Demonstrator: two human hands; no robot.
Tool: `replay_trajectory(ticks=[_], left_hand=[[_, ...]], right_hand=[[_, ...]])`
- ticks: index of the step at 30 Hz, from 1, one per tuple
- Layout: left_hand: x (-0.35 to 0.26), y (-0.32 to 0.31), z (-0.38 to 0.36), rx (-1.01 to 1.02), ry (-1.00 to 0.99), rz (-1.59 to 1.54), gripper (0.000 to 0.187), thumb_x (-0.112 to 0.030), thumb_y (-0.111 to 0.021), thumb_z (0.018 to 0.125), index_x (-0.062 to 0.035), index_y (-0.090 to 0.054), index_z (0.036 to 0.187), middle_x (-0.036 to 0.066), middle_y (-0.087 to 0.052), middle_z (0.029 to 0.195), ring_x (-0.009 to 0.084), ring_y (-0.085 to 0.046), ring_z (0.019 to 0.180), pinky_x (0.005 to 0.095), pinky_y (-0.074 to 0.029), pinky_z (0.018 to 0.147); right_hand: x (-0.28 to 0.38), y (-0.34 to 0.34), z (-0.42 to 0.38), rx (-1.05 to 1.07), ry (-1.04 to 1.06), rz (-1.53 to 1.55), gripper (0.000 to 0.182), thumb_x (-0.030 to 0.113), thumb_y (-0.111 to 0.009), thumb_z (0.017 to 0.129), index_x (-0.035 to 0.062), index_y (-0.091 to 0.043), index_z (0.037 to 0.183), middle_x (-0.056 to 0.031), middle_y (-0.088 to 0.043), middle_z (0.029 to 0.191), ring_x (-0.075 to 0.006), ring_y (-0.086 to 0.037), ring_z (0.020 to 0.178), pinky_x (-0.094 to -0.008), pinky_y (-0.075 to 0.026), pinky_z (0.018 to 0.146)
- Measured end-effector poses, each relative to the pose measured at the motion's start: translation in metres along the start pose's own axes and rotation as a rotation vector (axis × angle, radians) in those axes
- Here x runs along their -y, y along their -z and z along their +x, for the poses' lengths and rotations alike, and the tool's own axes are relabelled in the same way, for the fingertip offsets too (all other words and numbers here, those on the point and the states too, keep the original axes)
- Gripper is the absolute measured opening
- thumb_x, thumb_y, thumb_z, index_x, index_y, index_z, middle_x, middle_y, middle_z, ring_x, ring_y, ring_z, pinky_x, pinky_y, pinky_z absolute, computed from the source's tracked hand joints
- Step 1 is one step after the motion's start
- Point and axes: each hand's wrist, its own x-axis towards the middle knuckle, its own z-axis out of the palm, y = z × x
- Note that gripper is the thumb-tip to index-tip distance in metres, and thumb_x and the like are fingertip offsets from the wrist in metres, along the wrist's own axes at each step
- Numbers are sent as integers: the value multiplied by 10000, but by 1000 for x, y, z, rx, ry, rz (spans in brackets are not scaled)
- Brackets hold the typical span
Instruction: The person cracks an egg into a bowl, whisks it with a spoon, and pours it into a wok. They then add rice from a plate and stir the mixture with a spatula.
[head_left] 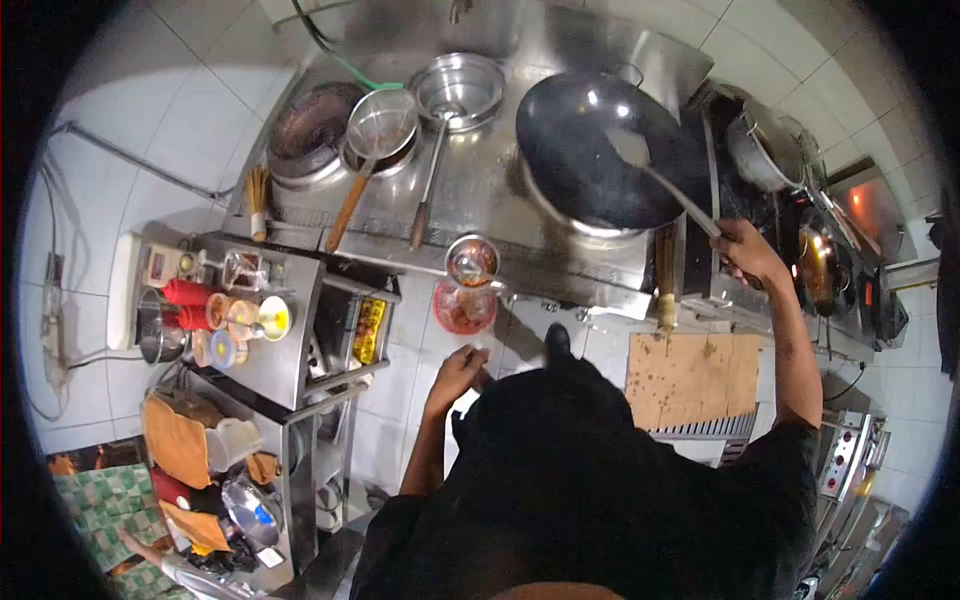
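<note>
My right hand (745,252) is closed around the handle of a metal wok spatula (690,205). The spatula's flat blade rests inside a large black wok (570,130), which sits tilted on the steel stove and shows a shiny, bare inside. Held low in front of my body, my left hand (460,375) has its fingers curled; what they hold, if anything, cannot be made out. Beyond that hand, a red plastic basket (462,322) stands low by the stove front, with a small metal bowl (471,258) above it.
A wood-handled strainer (350,205), a ladle (432,180) and a metal basin (480,75) lie along the stove's left. Bamboo brushes (257,200) flank it. Seasoning tubs (240,318) crowd the left counter. Another person's hand (145,548) shows at lower left. Cardboard (690,380) lies below right.
</note>
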Motion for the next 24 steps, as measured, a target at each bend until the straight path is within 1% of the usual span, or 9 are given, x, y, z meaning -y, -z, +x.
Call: replay_trajectory(ticks=[2, 3, 4, 5, 8, 13, 14, 21, 24], left_hand=[[90, -16, 43, -178, -10, -19, 372, -353, -570, 921, 7, -605, 833, 78, -621, 671, 150, -576, 592, 302, -455, 548], [90, -23, 41, -192, 76, -74, 392, -371, -570, 908, 7, -611, 817, 74, -614, 665, 152, -573, 600, 305, -458, 554], [128, -29, 54, -243, 102, -52, 361, -342, -569, 905, 4, -610, 808, 63, -602, 655, 143, -564, 586, 302, -454, 545], [127, -30, 45, -218, 212, -84, 309, -303, -581, 902, -12, -611, 801, 72, -623, 671, 136, -576, 582, 297, -437, 516], [149, -52, 27, -394, 349, -343, 262, -297, -592, 900, -38, -596, 863, 77, -651, 671, 127, -570, 478, 254, -419, 418], [198, -86, -19, -561, 370, -539, 281, -294, -571, 910, -16, -592, 875, 119, -639, 669, 151, -578, 488, 259, -423, 416], [204, -90, -26, -574, 448, -542, 279, -286, -570, 907, -10, -589, 875, 124, -637, 668, 160, -582, 492, 262, -430, 417], [232, -116, -54, -675, 594, -585, 240, -234, -552, 900, 3, -575, 878, 137, -630, 658, 190, -570, 440, 279, -424, 374], [234, -113, -57, -659, 651, -667, 243, -228, -543, 904, 13, -569, 907, 142, -630, 678, 195, -590, 491, 288, -452, 414]], right_hand=[[-27, 18, 23, 0, -9, -86, 206, 145, -580, 860, -43, -622, 934, -33, -516, 557, -117, -465, 365, -282, -376, 320], [-40, 24, 37, 25, -32, -162, 228, 141, -586, 848, -59, -627, 950, -51, -537, 556, -129, -488, 366, -295, -391, 322], [-50, 28, 49, 19, -67, -201, 288, 144, -616, 816, -78, -620, 1000, -74, -559, 558, -146, -512, 364, -304, -416, 333], [-54, 31, 53, 23, -31, -184, 307, 140, -630, 796, -83, -628, 1006, -82, -555, 547, -152, -511, 361, -316, -415, 338], [-56, 40, 64, 14, 30, -239, 283, 130, -629, 790, -68, -646, 991, -95, -558, 542, -156, -512, 360, -327, -415, 345], [-64, 58, 83, 104, 82, -336, 326, 116, -622, 795, -2, -664, 1096, -91, -557, 538, -156, -521, 366, -321, -413, 354], [-69, 57, 89, 110, 96, -332, 326, 116, -622, 795, -2, -664, 1096, -91, -557, 538, -156, -521, 366, -321, -413, 354], [-141, -7, 142, 159, 105, 86, 379, 136, -655, 822, 19, -630, 1182, 0, -533, 556, -77, -451, 371, -259, -358, 338], [-137, -30, 137, 120, 153, 226, 371, 85, -632, 842, 32, -621, 1209, 18, -533, 559, -64, -440, 365, -250, -348, 330]])
